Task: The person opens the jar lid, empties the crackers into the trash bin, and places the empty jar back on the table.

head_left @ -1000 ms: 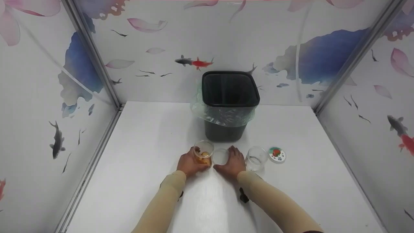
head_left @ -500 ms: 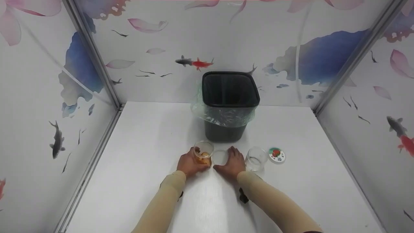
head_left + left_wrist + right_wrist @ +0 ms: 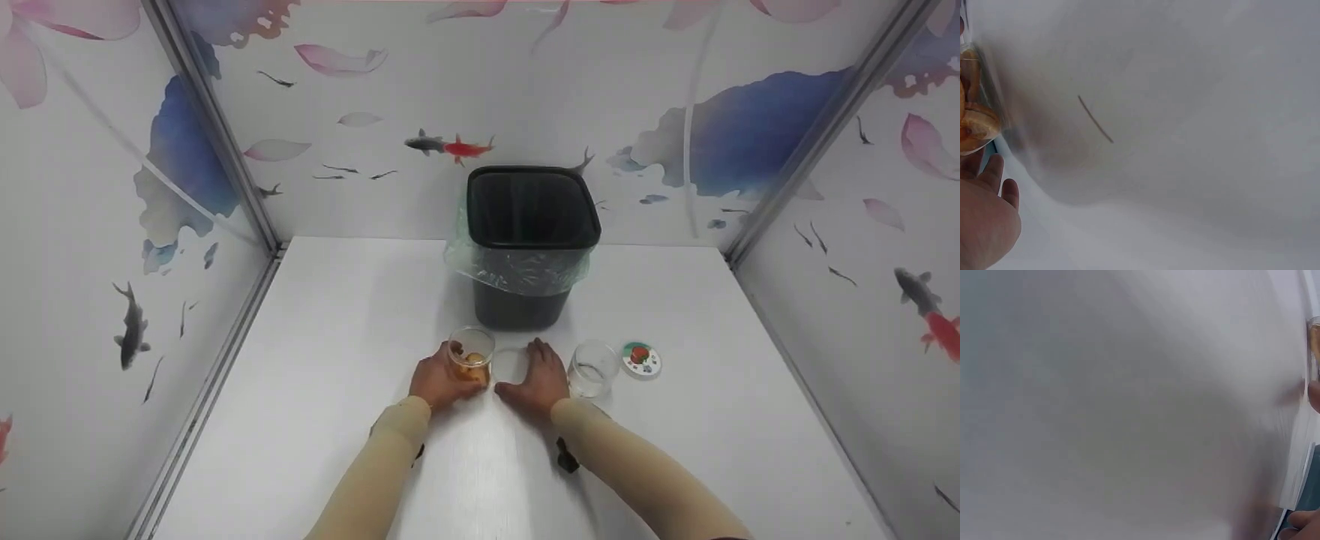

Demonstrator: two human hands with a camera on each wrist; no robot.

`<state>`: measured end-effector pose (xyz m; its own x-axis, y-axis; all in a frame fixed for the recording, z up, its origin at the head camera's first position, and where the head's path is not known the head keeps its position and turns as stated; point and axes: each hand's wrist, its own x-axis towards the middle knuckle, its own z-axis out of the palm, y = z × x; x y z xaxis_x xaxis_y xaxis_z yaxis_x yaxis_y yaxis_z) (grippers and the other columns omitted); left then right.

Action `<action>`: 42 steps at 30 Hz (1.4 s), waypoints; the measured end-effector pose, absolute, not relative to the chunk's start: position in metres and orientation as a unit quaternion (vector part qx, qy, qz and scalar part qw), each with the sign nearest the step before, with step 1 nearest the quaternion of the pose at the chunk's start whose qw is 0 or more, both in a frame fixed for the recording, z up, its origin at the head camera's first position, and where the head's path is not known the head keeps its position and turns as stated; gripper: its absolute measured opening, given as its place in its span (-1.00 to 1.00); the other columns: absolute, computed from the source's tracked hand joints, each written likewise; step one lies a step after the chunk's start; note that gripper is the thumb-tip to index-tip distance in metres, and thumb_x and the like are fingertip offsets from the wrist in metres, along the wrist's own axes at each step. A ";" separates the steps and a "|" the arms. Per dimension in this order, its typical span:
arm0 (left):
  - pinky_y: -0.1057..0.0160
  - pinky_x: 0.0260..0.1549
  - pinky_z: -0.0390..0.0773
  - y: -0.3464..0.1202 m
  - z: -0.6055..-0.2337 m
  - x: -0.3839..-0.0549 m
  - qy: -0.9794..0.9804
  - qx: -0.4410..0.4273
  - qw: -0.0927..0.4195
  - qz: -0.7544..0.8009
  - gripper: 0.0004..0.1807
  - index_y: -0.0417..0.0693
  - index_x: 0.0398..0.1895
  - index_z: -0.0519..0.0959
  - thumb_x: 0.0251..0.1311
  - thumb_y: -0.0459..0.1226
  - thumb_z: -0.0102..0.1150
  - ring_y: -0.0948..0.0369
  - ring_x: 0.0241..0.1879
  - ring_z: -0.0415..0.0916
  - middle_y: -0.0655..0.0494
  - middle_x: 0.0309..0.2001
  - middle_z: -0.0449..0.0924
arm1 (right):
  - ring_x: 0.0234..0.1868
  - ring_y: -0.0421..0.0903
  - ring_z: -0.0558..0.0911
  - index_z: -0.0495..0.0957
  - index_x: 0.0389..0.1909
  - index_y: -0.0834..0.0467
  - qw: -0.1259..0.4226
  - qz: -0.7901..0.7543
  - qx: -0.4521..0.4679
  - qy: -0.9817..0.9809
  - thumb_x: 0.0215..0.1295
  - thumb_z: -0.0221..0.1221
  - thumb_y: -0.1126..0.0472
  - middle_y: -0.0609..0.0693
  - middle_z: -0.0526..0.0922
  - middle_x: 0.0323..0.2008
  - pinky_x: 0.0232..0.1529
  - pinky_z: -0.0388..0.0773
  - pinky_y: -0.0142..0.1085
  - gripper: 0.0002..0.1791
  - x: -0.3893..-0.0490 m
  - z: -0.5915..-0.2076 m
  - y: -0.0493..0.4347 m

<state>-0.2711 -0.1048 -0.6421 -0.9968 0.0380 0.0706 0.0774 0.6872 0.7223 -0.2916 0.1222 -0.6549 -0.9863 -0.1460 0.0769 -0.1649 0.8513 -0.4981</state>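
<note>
My left hand (image 3: 442, 381) grips a clear plastic cup (image 3: 482, 347) that stands upright on the white table. Golden-brown pieces of food (image 3: 979, 122), some curved like rings, lie in its lower part. Just right of the cup is a clear, flat-looking round lid (image 3: 510, 365). My right hand (image 3: 538, 381) holds it from the right side, thumb near its front and fingers at its far edge. Only fingertips (image 3: 1300, 518) and a clear edge show in the right wrist view. Part of the lid is hidden by the hand.
A second clear cup (image 3: 594, 369) stands close to the right of my right hand. Beside it lies a white lid (image 3: 642, 360) printed with a red fruit. Behind both hands stands a black bin (image 3: 521, 306) with a pale green liner (image 3: 517, 271). Printed walls enclose the table (image 3: 337, 315).
</note>
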 end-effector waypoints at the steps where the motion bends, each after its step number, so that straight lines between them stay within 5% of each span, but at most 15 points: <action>1: 0.08 0.04 0.52 -0.105 -0.642 -0.271 -0.918 -0.032 0.026 -0.394 -0.04 -0.09 0.23 0.43 -0.28 0.13 0.57 0.07 -0.01 0.58 -0.01 0.01 0.64 | 0.47 0.19 0.14 0.23 0.42 0.35 0.025 0.262 0.090 -0.960 -0.15 0.43 -0.32 0.24 0.20 0.45 0.45 0.02 -0.05 0.22 -0.292 -0.655 0.123; 13: 0.06 0.08 0.51 -0.105 -0.640 -0.270 -0.915 -0.030 0.018 -0.402 -0.03 -0.08 0.24 0.41 -0.27 0.12 0.60 0.08 0.03 0.56 0.00 0.05 0.62 | 0.43 0.24 0.21 0.25 0.38 0.41 0.055 0.287 0.137 -0.947 -0.10 0.44 -0.29 0.32 0.28 0.39 0.42 0.11 0.01 0.18 -0.294 -0.641 0.128; 42: 0.08 0.12 0.49 -0.104 -0.642 -0.270 -0.918 -0.019 0.002 -0.396 -0.05 -0.04 0.23 0.40 -0.28 0.09 0.61 0.11 0.01 0.56 0.03 0.07 0.61 | 0.50 0.13 0.08 0.12 0.51 0.23 0.011 0.338 0.210 -0.917 0.05 0.42 -0.25 0.17 0.09 0.51 0.42 0.10 0.03 0.14 -0.270 -0.537 0.161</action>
<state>-0.2700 -0.1039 -0.6415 -0.9993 0.0321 0.0193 0.0360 0.6855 0.7271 -0.2701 0.1614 -0.5370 -0.9118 -0.3772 0.1619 -0.3921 0.6837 -0.6155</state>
